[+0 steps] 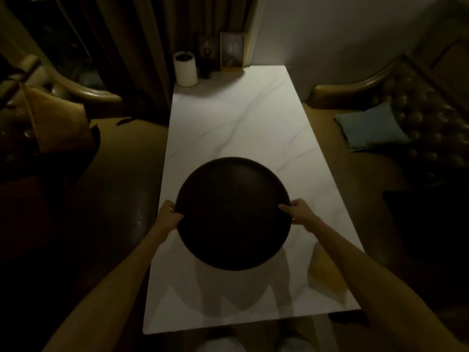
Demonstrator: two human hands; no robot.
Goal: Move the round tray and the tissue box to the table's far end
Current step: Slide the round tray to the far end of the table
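Observation:
A dark round tray (pixel 233 214) hangs above the near half of the white marble table (pixel 236 123) and casts a shadow toward the near edge. My left hand (pixel 168 214) grips its left rim and my right hand (pixel 295 212) grips its right rim. Near the table's right edge stands a yellowish tissue box (pixel 323 271), partly hidden behind my right forearm.
At the far left corner stand a white cylinder (pixel 185 69), a small dark item (pixel 206 68) and upright framed cards (pixel 232 52). Tufted sofas flank the table, with an orange cushion (pixel 58 128) on the left and a blue cushion (pixel 368 128) on the right. A curtain hangs behind.

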